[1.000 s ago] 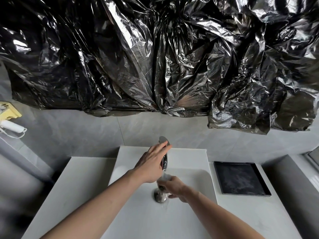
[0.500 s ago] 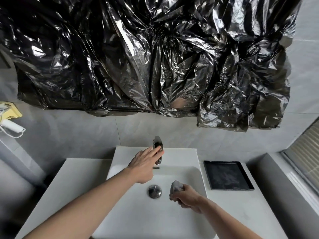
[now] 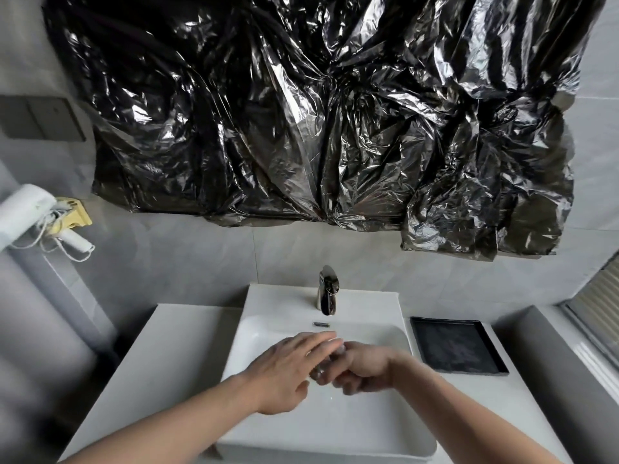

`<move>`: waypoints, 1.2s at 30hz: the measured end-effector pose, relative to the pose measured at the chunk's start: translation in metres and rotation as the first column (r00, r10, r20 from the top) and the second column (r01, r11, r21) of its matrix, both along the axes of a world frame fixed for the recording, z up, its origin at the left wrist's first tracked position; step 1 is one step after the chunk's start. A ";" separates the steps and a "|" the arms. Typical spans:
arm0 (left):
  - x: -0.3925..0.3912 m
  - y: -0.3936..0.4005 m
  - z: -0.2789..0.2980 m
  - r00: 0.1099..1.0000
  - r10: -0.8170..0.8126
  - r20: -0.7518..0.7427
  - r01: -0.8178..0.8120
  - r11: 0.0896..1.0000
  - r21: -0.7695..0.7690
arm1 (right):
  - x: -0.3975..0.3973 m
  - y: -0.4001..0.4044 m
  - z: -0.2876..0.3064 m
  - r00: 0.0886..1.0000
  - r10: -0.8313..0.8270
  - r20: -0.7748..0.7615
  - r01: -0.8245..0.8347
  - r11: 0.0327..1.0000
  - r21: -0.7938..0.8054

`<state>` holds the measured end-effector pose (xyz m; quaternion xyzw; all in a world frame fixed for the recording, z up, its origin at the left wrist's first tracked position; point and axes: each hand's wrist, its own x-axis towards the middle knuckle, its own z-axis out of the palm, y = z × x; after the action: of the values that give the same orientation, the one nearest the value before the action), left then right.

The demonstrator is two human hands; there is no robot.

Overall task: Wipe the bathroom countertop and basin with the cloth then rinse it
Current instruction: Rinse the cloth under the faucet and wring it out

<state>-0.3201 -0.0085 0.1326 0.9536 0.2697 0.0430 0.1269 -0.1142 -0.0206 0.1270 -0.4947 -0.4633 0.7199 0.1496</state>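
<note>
Both forearms reach in from the near edge and meet over the middle of the white basin (image 3: 268, 329). Left hand (image 3: 288, 373) lies flat, fingers straight and together, laid over the knuckles of the right. Right hand (image 3: 363, 366) is curled into a loose fist; a small pale wad of cloth (image 3: 336, 346) shows between the two hands at the far side of the fist, mostly hidden, so the right hand's grip on it looks narrow and closed round it. Left fingertips touch or cover the cloth; cannot tell which.

Countertop (image 3: 160, 356) runs left and right of the basin. Black tray (image 3: 459, 346) sits on the right stretch, just beside the basin.

Beyond the hands, a dark slot in the basin's far wall, then the chrome tap (image 3: 327, 293) upright on the far ledge.

Far wall: crumpled black plastic sheet (image 3: 301, 128). Far left: white hair dryer (image 3: 23, 212) with a coiled cord.
</note>
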 end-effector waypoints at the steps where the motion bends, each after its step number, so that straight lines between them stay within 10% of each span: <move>1: -0.001 0.005 0.003 1.000 0.016 0.027 -0.017 0.999 0.031 | -0.008 0.004 0.010 1.000 0.030 0.003 -0.030 1.000 0.006; 8: 0.013 0.042 0.026 0.984 0.173 -0.033 -0.156 0.945 0.289 | -0.044 0.024 0.038 0.940 -0.083 0.332 0.056 0.994 0.090; 12: 0.032 0.054 0.043 0.918 0.294 -0.265 -0.200 0.923 0.329 | -0.054 0.030 0.043 0.676 -0.164 0.719 -0.145 0.927 0.347; 21: 0.058 0.052 0.041 0.840 0.402 -0.364 -0.461 0.883 -0.090 | -0.041 0.020 0.024 0.333 -0.398 0.855 -0.435 0.740 0.514; 30: 0.041 0.055 0.030 0.914 0.381 -0.142 -0.390 0.920 -0.041 | -0.011 0.019 0.013 0.657 -0.492 0.571 -0.063 0.719 0.692; 33: 0.028 0.053 0.027 0.953 0.244 0.180 -0.266 0.957 0.115 | -0.001 0.021 0.035 0.775 -0.388 0.499 0.113 0.862 0.494; 36: 0.018 0.053 0.023 0.975 -0.117 0.191 0.040 0.929 0.368 | 0.000 0.020 0.048 0.921 -0.226 0.317 0.181 0.969 0.165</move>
<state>-0.3018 0.0450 0.1552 0.9608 0.2037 0.1868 -0.0214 -0.1140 -0.0009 0.1751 -0.6438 -0.4747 0.5739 0.1757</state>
